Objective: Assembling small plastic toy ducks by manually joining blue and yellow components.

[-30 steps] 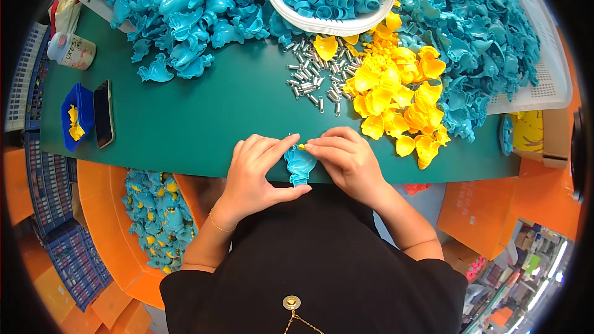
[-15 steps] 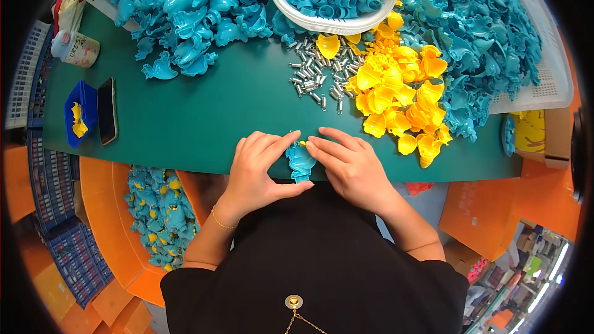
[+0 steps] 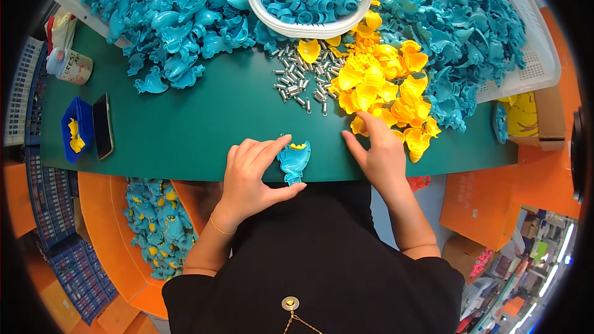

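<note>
The person wears a black short-sleeved top, its sleeves ending above the elbows, forearms bare. A thin gold bracelet circles the left wrist. At the lower centre, a round gold pendant hangs on a fine chain.

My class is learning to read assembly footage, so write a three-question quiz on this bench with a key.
1. True or false: the left hand holds a teal part at the table's near edge.
2. What does the right hand reach into? A) white basket of teal rings B) yellow parts pile C) blue bin
3. Fill in: the small metal screws lie between the teal pile and the ____ pile.

Key: 1 true. 2 B, the yellow parts pile. 3 yellow.
</note>
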